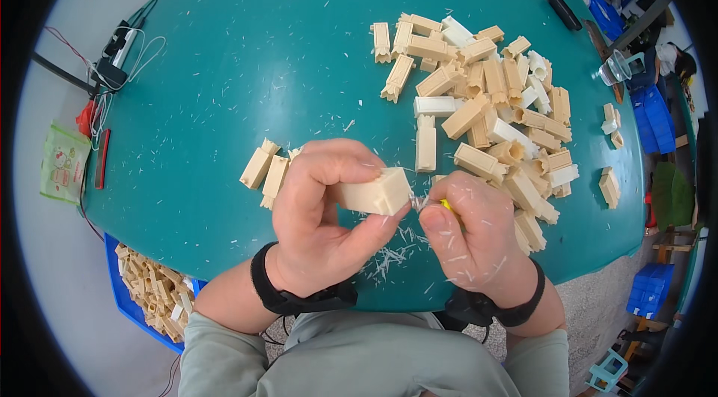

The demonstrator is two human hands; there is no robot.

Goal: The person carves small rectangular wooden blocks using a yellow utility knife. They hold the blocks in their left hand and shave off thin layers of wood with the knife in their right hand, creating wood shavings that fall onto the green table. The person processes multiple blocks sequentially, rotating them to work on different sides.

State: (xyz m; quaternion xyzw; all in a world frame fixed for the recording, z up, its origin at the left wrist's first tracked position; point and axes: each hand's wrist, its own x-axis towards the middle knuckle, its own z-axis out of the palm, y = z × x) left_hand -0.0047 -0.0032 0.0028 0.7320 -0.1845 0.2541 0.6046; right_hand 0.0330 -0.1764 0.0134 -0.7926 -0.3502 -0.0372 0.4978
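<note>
Pinching the block (374,193) between fingers (340,164) and thumb (374,238), the left hand (310,210) holds it toward six o'clock on the worktop (224,83); at the block's three o'clock, the right hand (479,240) clutches a yellow tool (446,205).

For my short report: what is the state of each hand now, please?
Left hand: closed, holding a beige block.
Right hand: closed, holding a yellow tool, mostly hidden.
</note>
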